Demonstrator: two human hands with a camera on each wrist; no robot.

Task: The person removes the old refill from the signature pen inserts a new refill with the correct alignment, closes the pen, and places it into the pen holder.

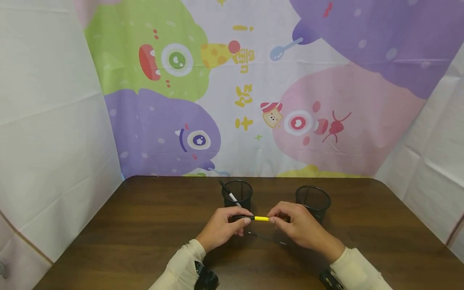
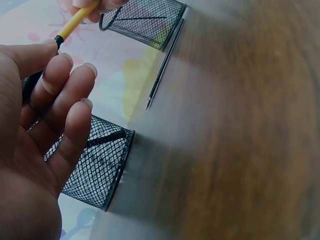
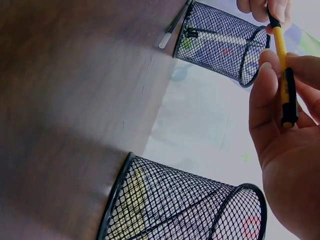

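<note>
A yellow and black pen [image 1: 262, 218] is held level between both hands, above the table. My left hand [image 1: 221, 227] pinches its black end between thumb and fingers, with the remaining fingers loosely bent in the left wrist view. My right hand [image 1: 302, 227] grips the yellow barrel [image 3: 280, 47] near the other end, where a black clip [image 3: 289, 95] shows in the right wrist view. Below the hands, a thin dark pen refill [image 1: 267, 238] with a pale end lies on the table. It also shows in the left wrist view as a slim rod [image 2: 165, 67].
A black mesh pen cup [image 1: 247, 197] stands behind my left hand, with a black and white pen [image 1: 229, 192] leaning in it. Another mesh cup [image 1: 328, 200] stands behind my right hand. The brown wooden table [image 1: 145, 225] ends at a cartoon-printed cloth [image 1: 246, 153].
</note>
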